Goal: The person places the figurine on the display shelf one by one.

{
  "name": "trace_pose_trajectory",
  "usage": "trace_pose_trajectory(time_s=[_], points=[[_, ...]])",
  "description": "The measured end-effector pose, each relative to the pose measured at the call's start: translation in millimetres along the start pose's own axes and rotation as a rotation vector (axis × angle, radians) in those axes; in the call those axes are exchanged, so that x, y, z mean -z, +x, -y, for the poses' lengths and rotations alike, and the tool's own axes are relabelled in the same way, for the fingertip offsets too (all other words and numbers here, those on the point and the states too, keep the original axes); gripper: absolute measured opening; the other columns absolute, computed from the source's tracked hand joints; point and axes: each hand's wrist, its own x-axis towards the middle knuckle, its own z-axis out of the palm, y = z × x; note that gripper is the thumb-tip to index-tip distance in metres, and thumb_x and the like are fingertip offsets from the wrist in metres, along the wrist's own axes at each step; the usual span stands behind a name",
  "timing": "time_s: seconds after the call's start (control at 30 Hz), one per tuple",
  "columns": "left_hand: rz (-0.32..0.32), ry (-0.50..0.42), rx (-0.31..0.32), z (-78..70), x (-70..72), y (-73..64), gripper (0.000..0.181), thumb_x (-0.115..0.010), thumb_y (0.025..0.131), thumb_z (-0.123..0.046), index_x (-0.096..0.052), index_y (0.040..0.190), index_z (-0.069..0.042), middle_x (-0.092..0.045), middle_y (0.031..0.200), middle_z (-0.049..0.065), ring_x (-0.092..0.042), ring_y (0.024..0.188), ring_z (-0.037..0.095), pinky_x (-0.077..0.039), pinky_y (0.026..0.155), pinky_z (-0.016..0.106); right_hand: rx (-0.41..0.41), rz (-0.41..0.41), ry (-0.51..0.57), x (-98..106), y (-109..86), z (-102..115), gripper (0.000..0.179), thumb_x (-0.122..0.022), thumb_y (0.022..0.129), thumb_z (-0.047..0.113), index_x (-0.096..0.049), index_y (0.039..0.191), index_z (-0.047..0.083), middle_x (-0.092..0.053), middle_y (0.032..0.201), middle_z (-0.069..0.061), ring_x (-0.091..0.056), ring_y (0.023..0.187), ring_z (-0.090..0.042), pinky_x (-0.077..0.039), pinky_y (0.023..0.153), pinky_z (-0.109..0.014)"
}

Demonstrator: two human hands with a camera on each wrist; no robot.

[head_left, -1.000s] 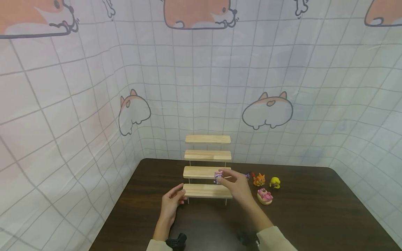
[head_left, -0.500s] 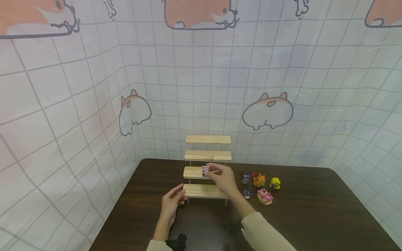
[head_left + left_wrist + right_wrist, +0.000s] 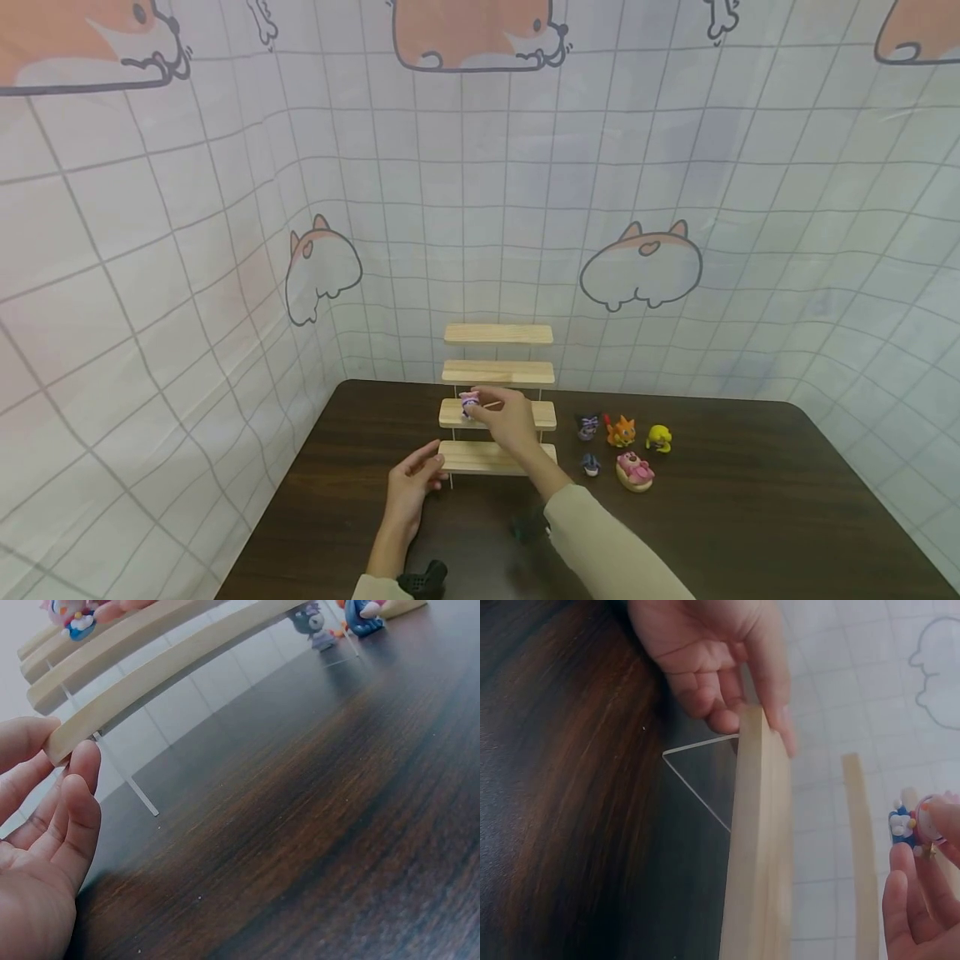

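Note:
My left hand (image 3: pixel 408 493) pinches the left end of the lowest wooden board (image 3: pixel 480 457) of a four-step display stand, thumb above and fingers beneath, as the left wrist view shows. My right hand (image 3: pixel 513 423) holds a small pink, white and blue figurine (image 3: pixel 469 404) between thumb and fingers. In the head view that figurine is over the left part of the second-lowest board (image 3: pixel 450 414); whether it touches the wood cannot be told. The right wrist view shows the figurine (image 3: pixel 904 825) upper end partly covered by the thumb.
Right of the stand, several figurines stand on the dark wooden table (image 3: pixel 750 500): a dark one with a bow (image 3: pixel 587 427), an orange one (image 3: pixel 621 432), a yellow one (image 3: pixel 659 438), a blue one (image 3: pixel 591 464) and a pink one (image 3: pixel 635 472). A patterned curtain (image 3: pixel 510 183) hangs behind.
My right hand has carried the figurine leftward along the stand, from the right part to the left part. The dark and blue figurines have come into full view. My left hand stays put.

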Motion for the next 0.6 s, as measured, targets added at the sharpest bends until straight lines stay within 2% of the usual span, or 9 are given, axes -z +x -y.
trace_pose_trajectory(time_s=[0.6], points=[[0.006, 0.017, 0.005, -2.5, 0.0, -3.7, 0.046, -0.071, 0.098, -0.019, -0.061, 0.139, -0.001, -0.070, 0.089, -0.004, -0.069, 0.076, 0.011, -0.055, 0.065, 0.022, -0.051, -0.081, -0.096, -22.0, 14.2, -1.9, 0.031, -0.080, 0.090, 0.024, -0.076, 0.119, 0.013, -0.079, 0.104, -0.006, -0.076, 0.096, -0.027, -0.060, 0.082, -0.041]])
